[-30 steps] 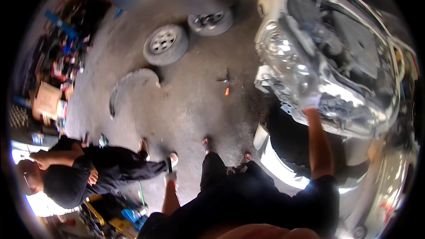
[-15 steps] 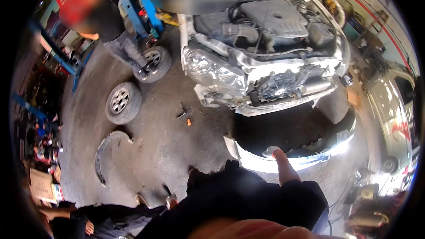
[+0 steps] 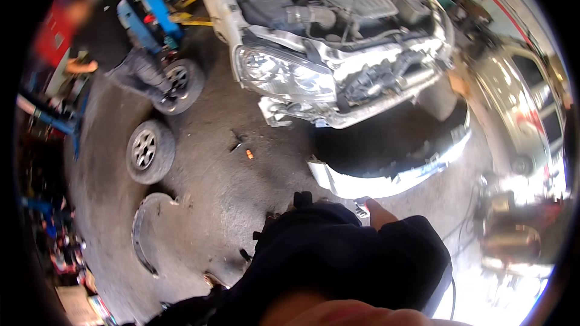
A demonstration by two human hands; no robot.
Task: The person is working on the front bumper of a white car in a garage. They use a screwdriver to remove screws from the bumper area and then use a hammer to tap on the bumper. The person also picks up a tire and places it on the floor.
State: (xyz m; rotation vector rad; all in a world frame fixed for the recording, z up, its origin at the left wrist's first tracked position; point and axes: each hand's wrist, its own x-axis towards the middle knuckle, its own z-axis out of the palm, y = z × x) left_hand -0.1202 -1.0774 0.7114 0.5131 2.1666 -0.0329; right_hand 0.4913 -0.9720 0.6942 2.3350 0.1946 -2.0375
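Observation:
My right forearm comes out of a dark sleeve, and my right hand is at its end, low in the view. A small pale, dark-striped patch shows at the hand; whether it is a glove or a held thing, I cannot tell. The fingers are too blurred to read. Just beyond the hand, a white car bumper cover lies on the floor. My left hand is not seen. A short dark tip sticks out left of my dark clothing; what it belongs to is hidden.
Ahead stands a car with its engine bay exposed and front stripped. On the left are two wheels, a curved dark liner and a small orange item. Another person stands beside a blue lift post. A second car is at right.
My view has shifted, so the car and bumper sit higher and further left. My right hand appears nearer my body and apart from the bumper's edge. The second person at lower left has mostly left view.

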